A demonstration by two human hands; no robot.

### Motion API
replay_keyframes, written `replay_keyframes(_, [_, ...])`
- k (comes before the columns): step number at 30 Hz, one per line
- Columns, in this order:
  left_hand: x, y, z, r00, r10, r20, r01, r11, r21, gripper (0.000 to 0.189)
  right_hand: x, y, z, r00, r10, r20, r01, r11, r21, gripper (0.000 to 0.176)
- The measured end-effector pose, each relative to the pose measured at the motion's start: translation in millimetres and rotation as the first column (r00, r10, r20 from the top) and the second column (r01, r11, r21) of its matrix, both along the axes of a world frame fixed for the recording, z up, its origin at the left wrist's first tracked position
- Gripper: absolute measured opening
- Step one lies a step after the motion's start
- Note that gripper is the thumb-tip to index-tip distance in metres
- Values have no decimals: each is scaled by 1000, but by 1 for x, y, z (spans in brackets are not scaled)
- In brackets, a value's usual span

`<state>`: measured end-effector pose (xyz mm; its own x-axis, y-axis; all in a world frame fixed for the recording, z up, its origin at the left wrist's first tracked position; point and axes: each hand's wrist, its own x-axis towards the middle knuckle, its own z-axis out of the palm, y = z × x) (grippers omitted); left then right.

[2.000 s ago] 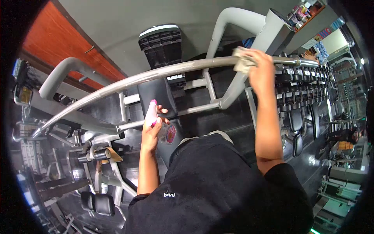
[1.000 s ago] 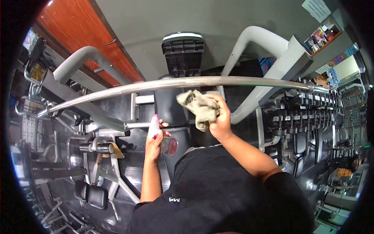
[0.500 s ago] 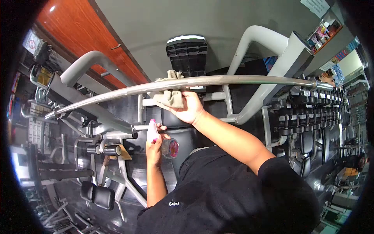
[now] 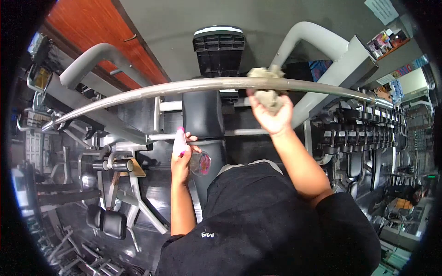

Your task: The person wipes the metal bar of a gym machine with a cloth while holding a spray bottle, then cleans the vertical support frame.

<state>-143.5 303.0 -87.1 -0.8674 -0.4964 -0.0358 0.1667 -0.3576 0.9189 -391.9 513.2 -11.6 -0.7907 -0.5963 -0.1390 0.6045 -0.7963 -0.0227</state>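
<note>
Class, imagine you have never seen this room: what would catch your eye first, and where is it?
Probably the long metal bar, sweeping across the upper half of the view, with the right hand holding a pale cloth against it. Next comes the pink-topped spray bottle in the left hand, below the bar. The orange-red door at upper left also stands out.

Cloth (image 4: 269,100): blurred, partly behind the bar (image 4: 202,84)
Right hand (image 4: 272,118): fingers partly hidden
Bottle (image 4: 201,164): partly covered by left hand (image 4: 181,158)
Wall notice (image 4: 381,11): print too small to read
Shirt (image 4: 267,225): cut off below
</note>
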Motion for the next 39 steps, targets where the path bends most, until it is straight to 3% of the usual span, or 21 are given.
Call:
replay_keyframes(6, [-14,3,6,997,-73,7,73,997,19,74,25,-77,17,945,308,113,-287,942,-172,35])
replay_keyframes(8, [-19,3,12,996,-91,-2,91,996,18,75,24,-70,15,947,322,4,-298,879,-373,39])
replay_keyframes(10, [-25,3,16,995,-98,-6,98,995,16,75,24,-52,34,961,273,35,-269,959,-87,39])
replay_keyframes(11, [-27,2,16,995,-101,-2,101,995,17,75,25,-40,29,981,192,-32,-193,980,-53,40])
replay_keyframes(12, [-28,1,15,994,-105,3,105,994,21,75,18,-17,15,943,331,-18,-332,941,-62,41])
replay_keyframes(14, [-28,-4,14,990,-141,16,140,990,24,74,15,18,15,961,236,146,-241,970,19,39])
replay_keyframes(16, [-32,-3,14,991,-129,19,129,991,34,73,5,63,-3,996,64,69,-66,998,24,35])
replay_keyframes(18, [-33,-9,6,987,-158,30,157,987,31,73,2,97,25,985,-142,98,123,977,176,28])
replay_keyframes(20, [-32,-10,5,987,-158,33,157,987,33,74,-4,123,29,973,-228,16,212,927,309,27])
replay_keyframes(23, [-29,-12,1,987,-158,-1,158,987,25,77,-1,123,24,966,-256,32,227,903,366,26])
replay_keyframes(24, [-31,-10,2,988,-156,-15,157,987,20,77,4,107,27,942,-318,111,238,861,449,27])
replay_keyframes(26, [-31,-3,8,993,-116,10,116,993,0,77,16,66,36,973,-228,47,177,855,488,28])
replay_keyframes(28, [-30,-3,6,988,-151,8,151,988,22,77,22,28,39,983,-51,175,-38,881,472,25])
replay_keyframes(30, [-31,1,9,987,-151,44,153,988,-25,77,30,2,33,982,177,73,-191,915,355,24])
replay_keyframes(32, [-35,7,14,990,-144,15,144,989,-46,72,29,-7,23,971,239,-12,-231,949,215,24])
replay_keyframes(34, [-39,11,13,986,-162,36,164,985,-54,75,28,4,47,982,171,79,-185,956,226,21])
replay_keyframes(36, [-44,15,14,984,-170,49,173,983,-61,76,15,30,44,983,143,118,-167,957,237,21])
replay_keyframes(37, [-46,19,14,984,-171,55,174,983,-61,75,2,54,27,979,186,89,-195,974,115,21])
replay_keyframes(39, [-50,28,15,982,-175,71,179,982,-54,74,-13,100,29,983,91,158,-113,984,137,25])
